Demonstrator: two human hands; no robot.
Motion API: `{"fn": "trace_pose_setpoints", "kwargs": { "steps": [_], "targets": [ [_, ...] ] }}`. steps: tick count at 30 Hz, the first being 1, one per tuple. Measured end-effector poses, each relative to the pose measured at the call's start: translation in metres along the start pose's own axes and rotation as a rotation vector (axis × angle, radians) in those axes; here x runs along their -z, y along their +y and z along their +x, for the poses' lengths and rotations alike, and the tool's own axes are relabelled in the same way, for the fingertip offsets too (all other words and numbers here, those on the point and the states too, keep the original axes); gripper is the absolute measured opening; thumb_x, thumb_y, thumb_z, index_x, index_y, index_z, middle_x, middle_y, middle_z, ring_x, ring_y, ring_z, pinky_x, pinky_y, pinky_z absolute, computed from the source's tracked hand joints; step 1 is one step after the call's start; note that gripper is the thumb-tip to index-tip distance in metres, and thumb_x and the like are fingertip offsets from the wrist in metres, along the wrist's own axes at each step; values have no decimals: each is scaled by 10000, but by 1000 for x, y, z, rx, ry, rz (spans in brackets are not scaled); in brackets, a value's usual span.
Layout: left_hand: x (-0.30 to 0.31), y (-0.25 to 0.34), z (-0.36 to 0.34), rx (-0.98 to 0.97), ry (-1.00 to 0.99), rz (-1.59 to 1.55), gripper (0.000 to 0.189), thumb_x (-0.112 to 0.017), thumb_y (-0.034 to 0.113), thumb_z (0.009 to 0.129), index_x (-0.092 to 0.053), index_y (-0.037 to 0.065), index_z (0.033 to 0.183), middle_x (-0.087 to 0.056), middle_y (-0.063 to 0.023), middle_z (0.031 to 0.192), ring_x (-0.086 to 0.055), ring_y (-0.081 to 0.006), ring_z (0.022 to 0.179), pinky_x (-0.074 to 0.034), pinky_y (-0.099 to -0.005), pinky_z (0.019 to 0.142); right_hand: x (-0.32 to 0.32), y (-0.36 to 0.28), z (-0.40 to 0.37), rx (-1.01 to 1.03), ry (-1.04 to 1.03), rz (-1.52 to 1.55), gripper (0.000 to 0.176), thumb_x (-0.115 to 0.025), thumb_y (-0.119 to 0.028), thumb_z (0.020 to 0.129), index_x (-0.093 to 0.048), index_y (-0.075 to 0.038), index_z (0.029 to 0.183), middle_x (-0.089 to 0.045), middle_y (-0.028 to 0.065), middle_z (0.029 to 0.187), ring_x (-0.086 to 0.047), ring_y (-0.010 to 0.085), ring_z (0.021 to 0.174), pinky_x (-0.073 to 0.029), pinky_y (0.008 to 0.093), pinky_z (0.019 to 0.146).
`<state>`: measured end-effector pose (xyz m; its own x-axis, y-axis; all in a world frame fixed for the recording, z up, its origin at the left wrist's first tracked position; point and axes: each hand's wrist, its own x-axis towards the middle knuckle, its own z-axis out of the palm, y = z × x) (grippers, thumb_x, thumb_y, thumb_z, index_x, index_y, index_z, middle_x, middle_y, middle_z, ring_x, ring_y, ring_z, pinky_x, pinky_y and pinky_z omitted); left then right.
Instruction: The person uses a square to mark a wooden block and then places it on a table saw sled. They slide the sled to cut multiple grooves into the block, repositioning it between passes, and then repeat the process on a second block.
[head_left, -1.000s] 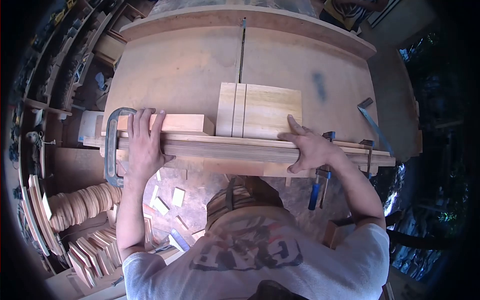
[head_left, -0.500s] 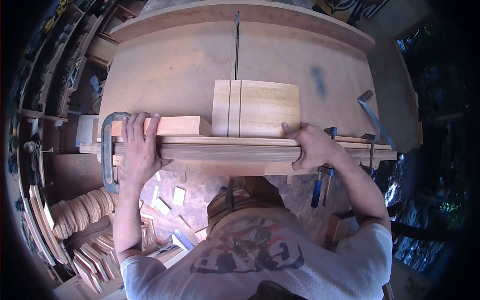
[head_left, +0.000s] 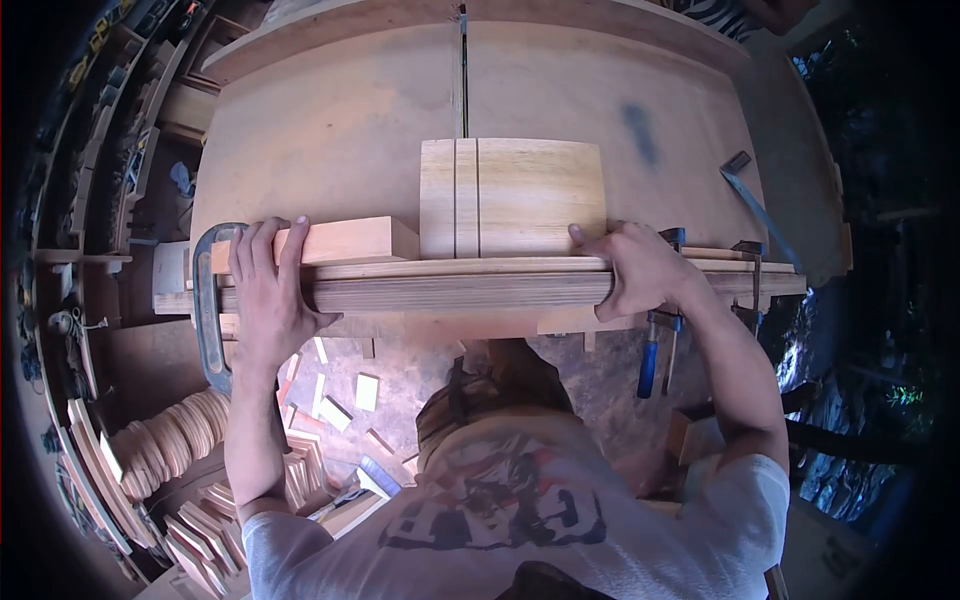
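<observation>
My left hand (head_left: 268, 290) is wrapped over a wood block (head_left: 350, 240) and the front rail (head_left: 450, 290), beside a large C-clamp (head_left: 208, 300). My right hand (head_left: 645, 268) grips the same rail, its thumb on the near right corner of a grooved wooden board (head_left: 540, 195). The board lies flat against the rail, with two dark grooves across its left part. A slot (head_left: 461, 85) runs away from the board's far edge.
Two bar clamps with a blue handle (head_left: 648, 368) hold the rail's right side. A blue-bladed square (head_left: 758, 208) lies at the right. A long wooden fence (head_left: 560, 20) crosses the far side. Wood offcuts (head_left: 367, 392) lie on the floor below; shelves stand left.
The view has shifted slightly, so the sled and board appear a little higher and larger. Both hands keep their places on the rail.
</observation>
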<state>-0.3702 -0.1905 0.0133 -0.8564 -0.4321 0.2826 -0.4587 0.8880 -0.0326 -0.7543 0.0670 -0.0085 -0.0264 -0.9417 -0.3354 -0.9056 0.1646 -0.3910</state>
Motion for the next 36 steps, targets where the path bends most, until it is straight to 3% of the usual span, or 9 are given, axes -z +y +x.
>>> {"fn": "trace_pose_setpoints", "kwargs": {
  "steps": [4,5,9,12,16,17,27,30,36],
  "targets": [
    [-4,0,10,-13,32,4,1348,-1042,223,383,-416,139,1573,-477,-179,1427,-458,-408,1377,-304,-652,1218,1,0,0,-92,-23,-34,1009,-802,-273,516,-604,31,1459,-683,241,743,-724,403,779,-571,454,760],
    [-5,-1,13,-24,34,16,1366,-1049,223,382,-400,144,1581,-479,-178,1431,-459,-402,1379,-305,-645,1221,5,-4,1,-101,-22,-36,1014,-816,-314,521,-611,44,1447,-729,256,801,-757,400,855,-608,441,834],
    [-6,-13,26,-42,44,38,1406,-1049,215,370,-366,127,1595,-455,-190,1477,-431,-443,1390,-323,-613,1224,18,-10,7,-121,3,-17,976,-830,-272,531,-631,5,1446,-749,252,866,-761,390,905,-607,433,856],
    [-11,-25,51,-46,67,41,1413,-1051,215,359,-372,139,1596,-459,-192,1481,-432,-445,1391,-349,-582,1205,30,2,23,-87,74,10,942,-799,-243,534,-636,25,1423,-741,233,820,-747,387,823,-588,432,796],
    [-20,-43,84,-56,110,58,1383,-1025,183,376,-381,141,1599,-487,-201,1466,-450,-441,1380,-365,-555,1193,44,25,51,-79,119,27,949,-818,-238,549,-625,17,1443,-774,257,959,-763,349,921,-589,409,886],
    [-21,-47,93,-68,124,71,1355,-1027,253,387,-400,138,1583,-508,-193,1439,-470,-419,1357,-356,-544,1195,49,29,58,-58,145,33,891,-830,-246,553,-667,36,1382,-783,252,984,-768,334,942,-590,387,905],
    [-34,-62,201,3,63,182,1385,-1026,305,432,-320,138,1612,-495,-205,1475,-461,-404,1409,-334,-528,1237,118,95,129,-47,99,121,550,-828,-222,582,-795,-13,1090,-797,179,935,-771,291,874,-600,394,796],
    [-36,-56,200,26,42,200,1372,-1021,303,436,-325,131,1605,-498,-204,1475,-465,-395,1409,-339,-532,1232,113,101,133,-21,108,152,550,-825,-223,584,-794,-11,1090,-798,183,958,-770,299,887,-602,395,807],
    [-14,-44,156,52,15,145,1323,-1023,263,430,-370,117,1571,-499,-199,1474,-469,-407,1406,-330,-554,1239,95,67,104,-36,86,82,831,-836,-272,612,-667,49,1359,-770,269,1069,-759,356,1004,-593,411,908]
  ]
}}
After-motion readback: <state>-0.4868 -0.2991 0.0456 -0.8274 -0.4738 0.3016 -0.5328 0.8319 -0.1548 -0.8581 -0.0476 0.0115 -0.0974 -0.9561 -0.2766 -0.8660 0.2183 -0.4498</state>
